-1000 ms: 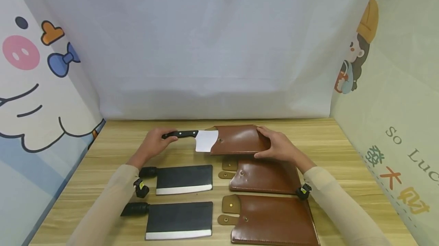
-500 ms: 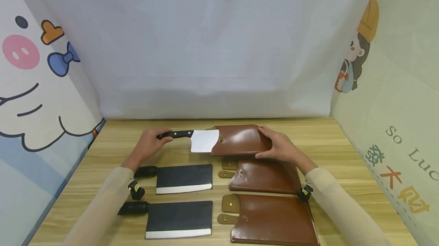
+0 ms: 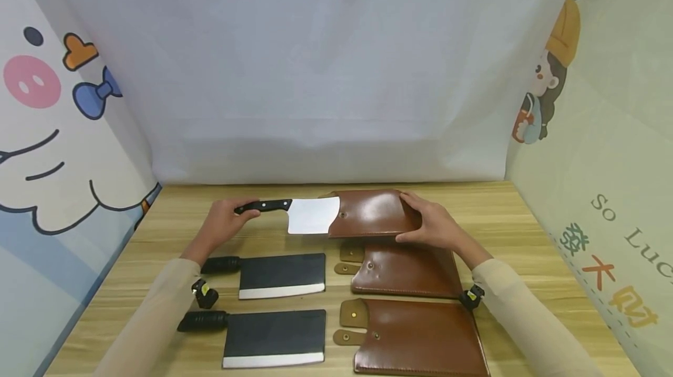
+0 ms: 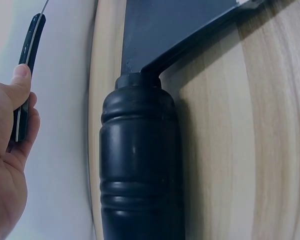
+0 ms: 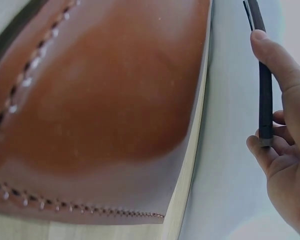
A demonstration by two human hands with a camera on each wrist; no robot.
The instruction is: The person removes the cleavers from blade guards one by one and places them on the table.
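Note:
A small cleaver (image 3: 314,216) with a silvery blade and black riveted handle lies level over the far part of the table. My left hand (image 3: 221,222) holds its handle, thumb on the near side; the left wrist view shows fingers curled round that handle (image 4: 32,45). The blade's front part is hidden inside a brown leather sheath (image 3: 375,212). At the sheath's closed right end, my right hand (image 3: 435,226) grips it between thumb and fingers. In the right wrist view that sheath (image 5: 265,95) appears edge-on, raised off the table.
Two larger dark-bladed cleavers, one farther (image 3: 283,272) and one nearer (image 3: 274,336), lie with handles leftward. Right of them lie two brown sheaths, the middle one (image 3: 407,270) and the nearest (image 3: 420,333), straps facing left. A white curtain (image 3: 326,73) hangs behind the table.
My left hand has drawn leftward with the small cleaver, and more of its blade shows outside the sheath. My right hand and the sheath have shifted slightly right.

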